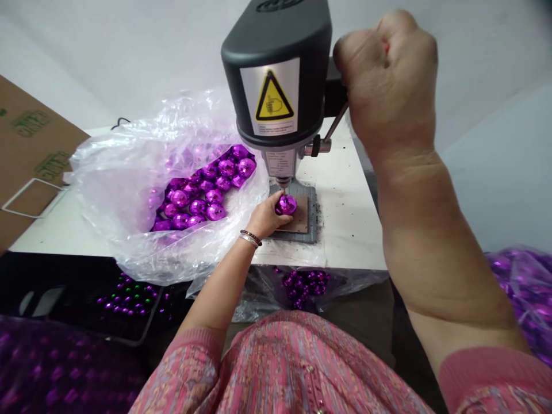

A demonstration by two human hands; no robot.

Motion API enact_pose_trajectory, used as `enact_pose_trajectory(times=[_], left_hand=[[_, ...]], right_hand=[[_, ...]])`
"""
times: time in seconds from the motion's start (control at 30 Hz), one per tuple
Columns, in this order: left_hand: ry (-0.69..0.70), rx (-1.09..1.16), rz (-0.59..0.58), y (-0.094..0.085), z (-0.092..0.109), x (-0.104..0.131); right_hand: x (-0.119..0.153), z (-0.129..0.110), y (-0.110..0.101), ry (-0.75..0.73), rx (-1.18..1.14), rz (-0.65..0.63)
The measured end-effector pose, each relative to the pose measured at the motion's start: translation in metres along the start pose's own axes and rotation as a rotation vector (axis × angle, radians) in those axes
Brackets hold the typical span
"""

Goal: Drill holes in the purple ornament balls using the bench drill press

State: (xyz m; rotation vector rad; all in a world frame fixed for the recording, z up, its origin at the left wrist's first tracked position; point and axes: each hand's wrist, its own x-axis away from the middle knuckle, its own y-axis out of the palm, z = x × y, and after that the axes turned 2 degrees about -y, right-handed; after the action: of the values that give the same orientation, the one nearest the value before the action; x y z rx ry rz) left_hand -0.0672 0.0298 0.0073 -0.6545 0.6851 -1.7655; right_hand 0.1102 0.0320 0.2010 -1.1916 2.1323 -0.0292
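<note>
Under the dark drill press (pixel 278 69), my left hand (pixel 268 217) grips a shiny purple faceted ball (pixel 286 204) by its side. The ball rests on a brown board (pixel 297 217) over the grey metal base (pixel 313 227). The drill bit (pixel 284 190) comes down to the top of the ball; whether it has entered cannot be made out. My right hand (pixel 390 86) is raised at the right of the machine, closed around the end of the feed lever (pixel 337 123). Most of the lever's grip is hidden inside the fist.
A clear plastic bag (pixel 129 172) of many purple balls (pixel 214 195) lies open left of the press on the white table (pixel 345 218). A cardboard box (pixel 34 149) stands at far left. More purple balls (pixel 304 286) hang below the front edge, and another bag (pixel 526 287) is at right.
</note>
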Motion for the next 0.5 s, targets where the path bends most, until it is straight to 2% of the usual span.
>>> enact_pose_trajectory(times=[0.13, 0.27, 0.4, 0.5], left_hand=[[-0.007, -0.029, 0.015, 0.001, 0.001, 0.001], [0.012, -0.046, 0.025, 0.001, 0.003, 0.002], [0.043, -0.051, 0.02, 0.001, 0.003, 0.002], [0.054, -0.051, 0.02, 0.001, 0.002, 0.003]], right_hand=[[0.023, 0.011, -0.005, -0.218, -0.052, 0.027], [0.06, 0.03, -0.012, -0.478, 0.029, 0.042], [0.09, 0.051, -0.012, -0.581, 0.233, 0.09], [0.098, 0.063, -0.008, -0.683, 0.351, 0.163]])
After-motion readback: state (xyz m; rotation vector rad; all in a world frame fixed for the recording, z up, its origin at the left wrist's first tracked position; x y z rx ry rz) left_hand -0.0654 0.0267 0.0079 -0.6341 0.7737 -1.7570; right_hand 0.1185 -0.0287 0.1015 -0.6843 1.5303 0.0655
